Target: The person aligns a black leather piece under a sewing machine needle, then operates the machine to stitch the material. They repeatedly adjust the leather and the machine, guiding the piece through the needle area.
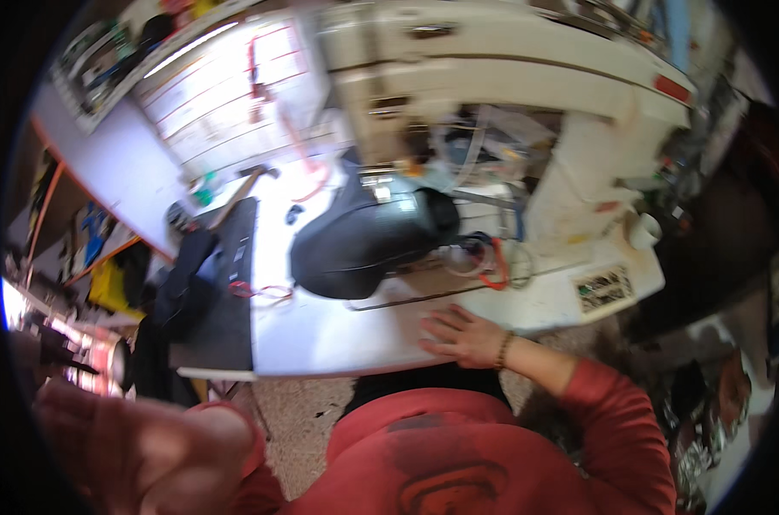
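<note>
Head view, right hand [460,336] fingers spread flat on white table [321,330], empty, left hand [140,446] blurred, grip unclear.

Bright glare upper left, motion blur, dark fisheye-bent rim.

Single head view, fisheye, steeply downward and tilted; close over white tabletop [338,335] and sewing machine [509,77]; wearer's red-sleeved torso fills lower edge; rim dark, edges bent
</note>
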A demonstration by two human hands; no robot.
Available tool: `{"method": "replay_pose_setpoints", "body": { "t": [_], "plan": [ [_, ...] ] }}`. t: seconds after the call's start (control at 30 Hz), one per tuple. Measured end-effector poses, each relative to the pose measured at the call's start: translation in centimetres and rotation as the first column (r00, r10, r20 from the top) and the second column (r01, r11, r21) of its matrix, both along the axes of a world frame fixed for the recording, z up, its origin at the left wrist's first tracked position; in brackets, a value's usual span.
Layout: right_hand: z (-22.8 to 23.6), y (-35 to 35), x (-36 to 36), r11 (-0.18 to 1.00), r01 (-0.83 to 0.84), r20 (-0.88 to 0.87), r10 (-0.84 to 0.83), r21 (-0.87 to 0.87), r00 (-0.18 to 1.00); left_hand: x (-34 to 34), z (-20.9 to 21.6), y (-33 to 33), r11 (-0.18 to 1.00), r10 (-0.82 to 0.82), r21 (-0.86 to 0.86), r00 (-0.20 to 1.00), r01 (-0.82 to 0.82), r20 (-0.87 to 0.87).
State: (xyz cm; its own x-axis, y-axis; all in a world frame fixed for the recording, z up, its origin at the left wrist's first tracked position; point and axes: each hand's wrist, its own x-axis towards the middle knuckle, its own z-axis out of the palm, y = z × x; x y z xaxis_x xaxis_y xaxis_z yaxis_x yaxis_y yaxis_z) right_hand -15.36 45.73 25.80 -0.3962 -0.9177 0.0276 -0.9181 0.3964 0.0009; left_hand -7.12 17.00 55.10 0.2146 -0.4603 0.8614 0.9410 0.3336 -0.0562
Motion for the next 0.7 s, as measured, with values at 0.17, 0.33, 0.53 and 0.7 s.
{"method": "replay_pose_setpoints", "body": {
  "t": [0.17, 0.33, 0.53, 0.7],
  "plan": [
    [1.1, -1.0, 0.2, 0.996, 0.046, -0.038, -0.044, 0.071, 0.998, -2.4, -6.2, -10.9, 0.791, 0.604, -0.325, 0.749, -0.519, 0.273],
    [1.9, -1.8, -0.2, 0.998, 0.002, -0.055, -0.005, -0.065, 0.998, -5.5, -14.3, -18.2, 0.701, 0.706, -0.660, 0.129, -0.271, 0.696],
    [2.3, -1.9, -0.2, 0.984, 0.102, 0.045, -0.097, -0.147, 0.994, -11.5, -20.4, -21.4, 0.734, 0.638, -0.678, -0.297, -0.046, 0.711],
    [2.2, -1.6, -0.4, 0.956, 0.142, 0.084, -0.125, -0.257, 0.989, -18.7, -21.4, -24.6, 0.647, 0.688, -0.696, -0.632, 0.312, 0.357]
  ]
}}
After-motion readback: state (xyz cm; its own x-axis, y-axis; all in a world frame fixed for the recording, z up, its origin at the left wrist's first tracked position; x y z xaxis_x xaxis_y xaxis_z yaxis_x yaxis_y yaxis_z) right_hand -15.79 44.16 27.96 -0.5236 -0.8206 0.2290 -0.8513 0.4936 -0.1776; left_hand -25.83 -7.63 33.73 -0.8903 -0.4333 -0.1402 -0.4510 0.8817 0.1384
